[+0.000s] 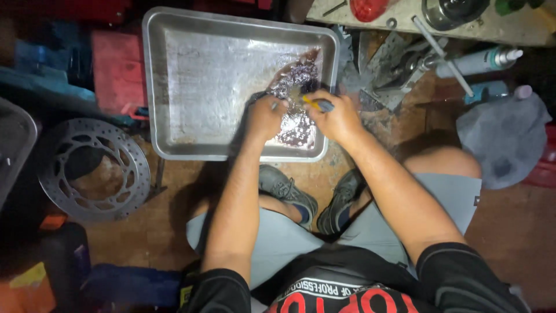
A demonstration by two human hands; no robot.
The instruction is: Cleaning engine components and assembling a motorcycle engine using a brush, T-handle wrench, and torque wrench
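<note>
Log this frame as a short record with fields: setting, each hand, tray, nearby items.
setting: person crouched on a workshop floor, seen from above
left hand: closed on a small dark part inside the tray; what the part is cannot be told
right hand: grips a small yellow-and-blue tool over the tray's right side
metal tray: shallow, rectangular, with a dark shiny puddle under the hands
brake disc: flat on the floor, left of the tray
sealant tubes: upper right
grey cloth: right side
</note>
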